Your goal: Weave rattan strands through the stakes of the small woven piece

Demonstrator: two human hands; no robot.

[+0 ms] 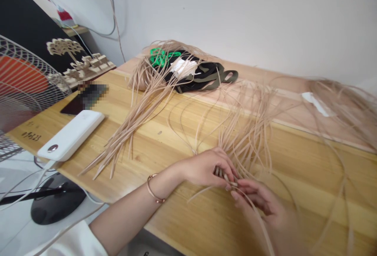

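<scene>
My left hand [206, 167], with a thin bangle on the wrist, is closed around the gathered ends of several tan straw strips [244, 134] that fan out away from me over the wooden table [165, 130]. Just to its right, my right hand [262, 203] pinches one strip that curves back toward me. The two hands touch at the fingertips near the table's front edge.
A second bundle of strips [138, 110] lies to the left, more at the far right [344, 103]. A black bag with green cord [197, 71] sits at the back. A white power bank [72, 134], a phone [85, 99] and a fan [23, 87] are at the left.
</scene>
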